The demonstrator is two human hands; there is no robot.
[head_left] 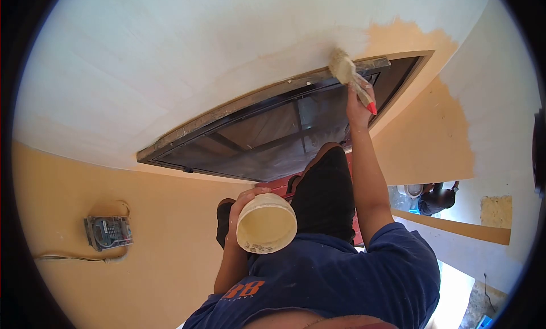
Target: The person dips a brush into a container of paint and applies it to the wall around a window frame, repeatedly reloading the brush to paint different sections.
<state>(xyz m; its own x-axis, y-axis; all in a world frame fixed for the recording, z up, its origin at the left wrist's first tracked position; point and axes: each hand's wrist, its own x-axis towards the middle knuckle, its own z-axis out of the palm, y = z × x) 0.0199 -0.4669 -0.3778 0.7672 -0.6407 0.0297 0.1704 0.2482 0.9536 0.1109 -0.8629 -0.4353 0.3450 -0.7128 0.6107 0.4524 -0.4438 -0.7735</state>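
Note:
My right hand (362, 104) grips the handle of a paintbrush (342, 67), whose handle has a red end. The bristles, coated in pale paint, are against the white-painted wall (199, 50) just above the top edge of a dark door frame (244, 104). My left hand (241, 208) is wrapped round the side of a round tub (267, 222), held in front of my body. Cream-coloured paint shows inside the tub, and its rim is smeared. Part of my left hand's fingers is hidden behind the tub.
Orange-yellow wall (409, 36) shows beside the white paint. An electric meter box (108, 233) with cables is on the left wall. Something red (281, 185) lies under my feet. Another person (438, 199) is lower down at the right, near a white bucket (410, 190).

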